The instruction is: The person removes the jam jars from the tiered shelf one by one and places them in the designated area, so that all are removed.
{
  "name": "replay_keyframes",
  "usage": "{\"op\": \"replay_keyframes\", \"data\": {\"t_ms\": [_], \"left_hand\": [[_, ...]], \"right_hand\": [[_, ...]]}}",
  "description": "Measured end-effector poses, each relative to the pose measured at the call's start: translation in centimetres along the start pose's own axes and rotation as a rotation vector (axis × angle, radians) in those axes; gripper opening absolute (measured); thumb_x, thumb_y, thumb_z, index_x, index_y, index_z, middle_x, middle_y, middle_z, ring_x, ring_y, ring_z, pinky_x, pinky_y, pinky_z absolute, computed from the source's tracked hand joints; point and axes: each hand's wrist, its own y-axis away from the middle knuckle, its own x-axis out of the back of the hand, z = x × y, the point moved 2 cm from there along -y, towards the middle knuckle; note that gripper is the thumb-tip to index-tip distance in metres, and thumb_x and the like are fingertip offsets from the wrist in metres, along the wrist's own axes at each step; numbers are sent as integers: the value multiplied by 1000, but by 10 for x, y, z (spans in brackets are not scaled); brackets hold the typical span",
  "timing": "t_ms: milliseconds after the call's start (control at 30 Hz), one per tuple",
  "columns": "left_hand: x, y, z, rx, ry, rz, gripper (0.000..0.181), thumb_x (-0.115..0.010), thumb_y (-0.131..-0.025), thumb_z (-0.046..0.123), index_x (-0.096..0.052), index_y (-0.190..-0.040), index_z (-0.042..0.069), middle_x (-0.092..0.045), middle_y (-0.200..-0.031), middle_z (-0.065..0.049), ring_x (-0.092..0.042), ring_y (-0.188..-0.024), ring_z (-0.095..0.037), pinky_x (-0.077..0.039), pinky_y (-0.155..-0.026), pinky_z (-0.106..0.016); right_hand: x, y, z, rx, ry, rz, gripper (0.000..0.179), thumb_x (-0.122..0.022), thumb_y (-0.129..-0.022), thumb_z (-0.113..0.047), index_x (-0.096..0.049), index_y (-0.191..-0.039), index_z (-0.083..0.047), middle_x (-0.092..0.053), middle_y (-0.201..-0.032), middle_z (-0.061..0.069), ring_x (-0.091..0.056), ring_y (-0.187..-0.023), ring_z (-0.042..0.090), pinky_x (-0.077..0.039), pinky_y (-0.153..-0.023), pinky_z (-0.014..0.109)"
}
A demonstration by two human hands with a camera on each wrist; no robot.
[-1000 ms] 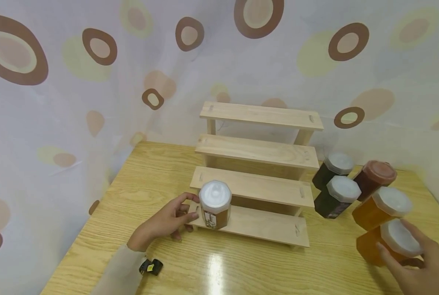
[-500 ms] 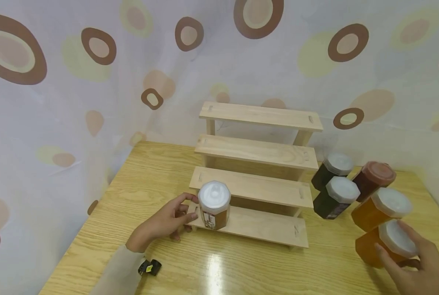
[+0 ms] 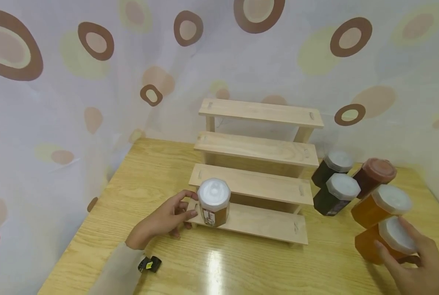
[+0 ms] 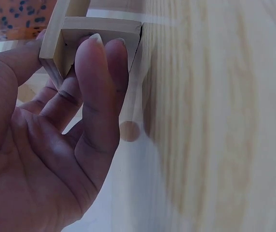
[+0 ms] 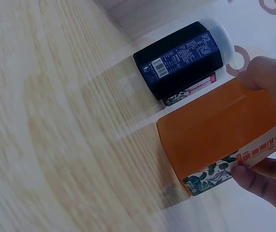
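Observation:
A four-step wooden rack (image 3: 265,223) stands on the table. My left hand (image 3: 162,221) grips the left end of its lowest step. In the left wrist view, the fingers curl at the underside of that step (image 4: 104,24). Beside the thumb, a white-lidded jar (image 3: 214,192) with brownish contents stands upright on the same step. At the right, my right hand (image 3: 422,262) holds an orange jar (image 3: 370,244) by its upper part and white lid. Thumb and fingers span opposite sides of this jar (image 5: 210,130) in the right wrist view; its base is at the tabletop.
Behind the held jar stand another orange jar (image 3: 368,213), two dark jars (image 3: 328,200) with white lids, and a dark red jar (image 3: 367,180). They crowd the rack's right side. A patterned cloth (image 3: 219,61) hangs behind the wooden table (image 3: 149,164).
The head view has shifted slightly, moving the scene a little upward in the picture. Both hands keep their holds, with the rack and jars in practically the same places.

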Motion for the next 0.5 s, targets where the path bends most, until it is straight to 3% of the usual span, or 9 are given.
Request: {"op": "replay_keyframes", "data": {"t_ms": [500], "left_hand": [[1, 0, 1, -3, 1, 2, 36, -59, -108, 17, -45, -141, 14, -60, -85, -23, -69, -75, -32, -53, -45, -32]], "right_hand": [[-3, -2, -3, -33, -3, 33, 83, -84, -65, 22, -66, -139, -10, -53, -115, -31, -52, -98, -9, -42, -67, -1]]}}
